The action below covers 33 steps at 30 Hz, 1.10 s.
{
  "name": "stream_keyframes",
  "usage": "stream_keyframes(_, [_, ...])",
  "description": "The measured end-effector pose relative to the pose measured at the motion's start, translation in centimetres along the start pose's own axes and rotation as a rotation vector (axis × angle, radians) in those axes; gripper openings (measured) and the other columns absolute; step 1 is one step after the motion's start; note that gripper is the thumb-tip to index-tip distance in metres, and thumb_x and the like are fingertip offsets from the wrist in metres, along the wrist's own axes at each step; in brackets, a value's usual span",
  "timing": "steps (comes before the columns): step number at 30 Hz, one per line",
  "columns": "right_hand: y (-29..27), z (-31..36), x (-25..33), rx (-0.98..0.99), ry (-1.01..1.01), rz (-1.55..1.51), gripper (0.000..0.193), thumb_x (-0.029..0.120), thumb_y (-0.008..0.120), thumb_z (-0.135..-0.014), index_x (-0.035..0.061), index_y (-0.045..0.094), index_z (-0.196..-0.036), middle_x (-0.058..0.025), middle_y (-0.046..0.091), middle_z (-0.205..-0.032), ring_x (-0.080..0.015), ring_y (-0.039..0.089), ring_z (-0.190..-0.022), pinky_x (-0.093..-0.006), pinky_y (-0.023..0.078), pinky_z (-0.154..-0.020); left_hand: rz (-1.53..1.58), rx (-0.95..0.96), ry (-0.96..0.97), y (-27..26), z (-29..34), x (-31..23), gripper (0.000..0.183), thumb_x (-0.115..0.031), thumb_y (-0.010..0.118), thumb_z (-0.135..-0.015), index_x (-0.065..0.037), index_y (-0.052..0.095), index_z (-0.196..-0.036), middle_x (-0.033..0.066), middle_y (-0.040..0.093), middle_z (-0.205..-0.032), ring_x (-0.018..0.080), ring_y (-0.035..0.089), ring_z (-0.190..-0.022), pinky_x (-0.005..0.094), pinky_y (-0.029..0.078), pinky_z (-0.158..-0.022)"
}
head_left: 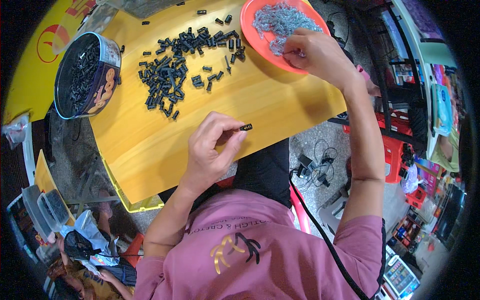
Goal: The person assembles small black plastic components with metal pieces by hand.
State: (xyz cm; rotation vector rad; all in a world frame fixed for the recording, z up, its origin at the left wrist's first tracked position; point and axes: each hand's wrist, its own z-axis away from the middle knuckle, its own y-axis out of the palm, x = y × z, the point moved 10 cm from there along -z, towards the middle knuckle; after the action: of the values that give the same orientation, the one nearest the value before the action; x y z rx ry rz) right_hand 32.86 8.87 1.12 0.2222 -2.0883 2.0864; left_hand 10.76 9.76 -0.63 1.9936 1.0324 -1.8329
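Near the table's front edge, my left hand (212,147) pinches a small black slotted plastic piece (246,127) between thumb and fingers. My right hand (322,57) is over the orange-red plate (247,27) at the far right, its fingers closed together among a heap of small shiny silvery-clear pieces (282,20). What those fingertips hold, if anything, is hidden. A loose pile of similar black pieces (165,80) spreads across the table's middle and far side. A thin dark pointed item (227,65) lies between the pile and the plate.
A round tin (111,62) full of black pieces stands at the yellow-brown table's (145,165) left edge. A clear plastic container (142,7) sits at the far edge. Cables and adapters (315,165) lie on the floor to the right. Another person (117,275) is at the lower left.
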Motion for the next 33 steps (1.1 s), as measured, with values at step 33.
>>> stream_keyframes(33, [-0.2, 3.3, -5.5, -0.397, 0.383, -1.073, 0.025, 0.023, 0.058, -0.095, 0.0042, 0.064, -0.110, 0.0055, 0.053, -0.070, -0.0020, 0.050, -0.062, -0.0185, 0.048, -0.060, 0.061, -0.010, -0.027, -0.1, 0.4, 0.3, 0.009, -0.002, 0.066, -0.083, 0.001, 0.062, -0.091, 0.0065, 0.057, -0.084, 0.0124, 0.057, -0.071, 0.0230, 0.046, -0.062])
